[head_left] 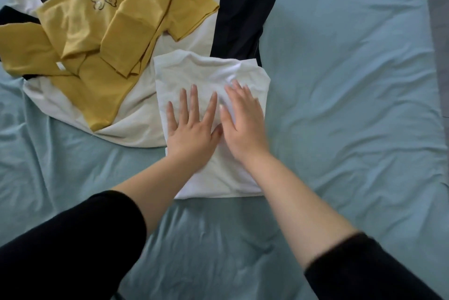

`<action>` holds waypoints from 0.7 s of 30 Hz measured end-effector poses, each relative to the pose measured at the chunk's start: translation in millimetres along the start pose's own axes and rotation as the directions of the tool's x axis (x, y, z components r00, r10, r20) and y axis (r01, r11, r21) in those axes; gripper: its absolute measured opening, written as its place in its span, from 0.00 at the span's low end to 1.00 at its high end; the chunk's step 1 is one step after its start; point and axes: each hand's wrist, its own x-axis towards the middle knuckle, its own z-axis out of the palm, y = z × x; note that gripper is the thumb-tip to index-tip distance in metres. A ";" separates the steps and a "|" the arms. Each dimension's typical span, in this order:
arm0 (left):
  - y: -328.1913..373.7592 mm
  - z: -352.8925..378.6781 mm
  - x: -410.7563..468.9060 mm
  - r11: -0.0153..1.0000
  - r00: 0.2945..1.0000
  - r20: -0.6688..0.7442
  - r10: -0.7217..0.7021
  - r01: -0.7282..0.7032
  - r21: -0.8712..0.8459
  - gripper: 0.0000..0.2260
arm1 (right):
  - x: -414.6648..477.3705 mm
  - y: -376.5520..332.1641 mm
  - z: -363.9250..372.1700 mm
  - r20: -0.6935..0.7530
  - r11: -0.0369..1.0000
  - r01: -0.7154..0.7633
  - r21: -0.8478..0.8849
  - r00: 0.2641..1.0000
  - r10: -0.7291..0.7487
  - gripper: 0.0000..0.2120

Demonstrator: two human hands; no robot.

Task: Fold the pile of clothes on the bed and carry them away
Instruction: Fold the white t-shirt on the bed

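Pale teal bed sheet [340,105] fills the view, rumpled all over. At about 11 o'clock sits the unfolded pile: a black-and-cream garment [233,8] spread flat, with mustard-yellow shirts [97,32] heaped loosely on it. Dead centre lies the white folded shirt [206,76], its far left corner overlapping the cream cloth.

Risk, as a guess: soft sheet under it, so if you lift from one edge the fold could slide open. That overlap could also drag the cream garment along when you pick up. The yellow heap looks tangled, so sleeves may snag.

Your left hand [192,127] is flat, fingers spread wide, pressing the white shirt. Your right hand [243,124] lies just beside it, palm down, fingers together, smoothing the same cloth. Neither hand grips anything.
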 end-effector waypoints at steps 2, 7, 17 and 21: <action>-4.6 14.1 -4.5 0.994 0.999 0.024 -0.024 0.021 0.104 0.28 | 22.9 13.9 18.2 0.215 0.972 0.025 -0.234 0.976 0.026 0.25; -27.3 30.5 -28.3 0.989 0.998 -0.008 0.066 -0.064 0.130 0.30 | 10.9 40.8 34.1 0.179 0.813 0.062 -0.579 0.982 0.053 0.31; -68.8 21.3 -134.9 0.981 0.948 0.253 0.191 -0.174 -0.090 0.38 | -119.5 44.1 8.4 0.289 0.872 0.115 -0.476 0.957 0.032 0.32; -55.9 -0.3 -137.1 0.568 0.914 0.276 -0.298 0.402 -0.718 0.25 | -134.0 37.7 -6.3 -0.087 0.920 -0.390 0.022 0.916 0.391 0.27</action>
